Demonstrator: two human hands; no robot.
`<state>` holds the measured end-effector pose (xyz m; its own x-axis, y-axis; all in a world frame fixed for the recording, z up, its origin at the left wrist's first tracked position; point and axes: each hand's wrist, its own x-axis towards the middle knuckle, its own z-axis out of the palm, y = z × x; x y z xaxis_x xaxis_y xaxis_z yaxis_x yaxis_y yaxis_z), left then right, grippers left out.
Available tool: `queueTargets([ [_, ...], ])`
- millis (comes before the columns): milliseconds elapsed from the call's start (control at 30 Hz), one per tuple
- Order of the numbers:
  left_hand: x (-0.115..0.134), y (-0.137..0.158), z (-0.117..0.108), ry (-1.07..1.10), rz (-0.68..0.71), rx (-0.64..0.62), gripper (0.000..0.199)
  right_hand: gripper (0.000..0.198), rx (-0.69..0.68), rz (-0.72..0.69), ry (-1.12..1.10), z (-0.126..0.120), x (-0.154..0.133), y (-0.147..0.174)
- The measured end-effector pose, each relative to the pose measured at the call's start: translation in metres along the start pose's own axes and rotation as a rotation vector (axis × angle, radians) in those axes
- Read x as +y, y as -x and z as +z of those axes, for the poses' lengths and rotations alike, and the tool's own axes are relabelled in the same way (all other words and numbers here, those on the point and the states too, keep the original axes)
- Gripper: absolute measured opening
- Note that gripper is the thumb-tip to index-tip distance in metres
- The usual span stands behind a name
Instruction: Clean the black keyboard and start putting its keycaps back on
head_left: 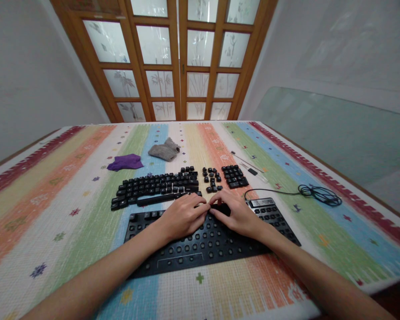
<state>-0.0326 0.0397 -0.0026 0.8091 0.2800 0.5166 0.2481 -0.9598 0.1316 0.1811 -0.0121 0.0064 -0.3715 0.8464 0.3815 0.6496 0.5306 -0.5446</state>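
Note:
A black keyboard lies on the striped cloth in front of me, most of its key positions bare of caps. Some caps still sit along its top left row. My left hand rests over the upper middle of the keyboard, fingers bent and pressed together. Beside it, my right hand has thumb and fingers drawn into a pinch at the keyboard's upper edge. The fingertips of both hands nearly meet; whatever is between them is hidden or too small to name.
Behind the keyboard lie loose black keycaps in a large left group, a middle group and a right block. Farther back are a purple cloth and a grey cloth. A thin rod and coiled cable lie right.

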Motion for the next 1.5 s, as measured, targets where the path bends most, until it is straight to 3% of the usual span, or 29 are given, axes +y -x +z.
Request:
queueTargets([
  [500, 0.001, -0.002, -0.003, -0.033, 0.068, -0.014, 0.020, 0.007, -0.010, -0.036, -0.022, -0.002, -0.004, -0.001],
  [700, 0.002, -0.002, -0.002, -0.046, 0.054, -0.029, 0.021, 0.011, 0.049, 0.000, 0.003, 0.000, -0.010, 0.001],
  [967, 0.002, 0.000, 0.001, -0.039, 0.028, -0.009, 0.021, 0.009, 0.023, 0.063, -0.014, -0.002, -0.005, 0.000],
  [1500, 0.003, -0.001, 0.000, -0.048, 0.020, -0.059, 0.022, 0.013, 0.041, 0.067, -0.012, 0.002, -0.006, 0.000],
])
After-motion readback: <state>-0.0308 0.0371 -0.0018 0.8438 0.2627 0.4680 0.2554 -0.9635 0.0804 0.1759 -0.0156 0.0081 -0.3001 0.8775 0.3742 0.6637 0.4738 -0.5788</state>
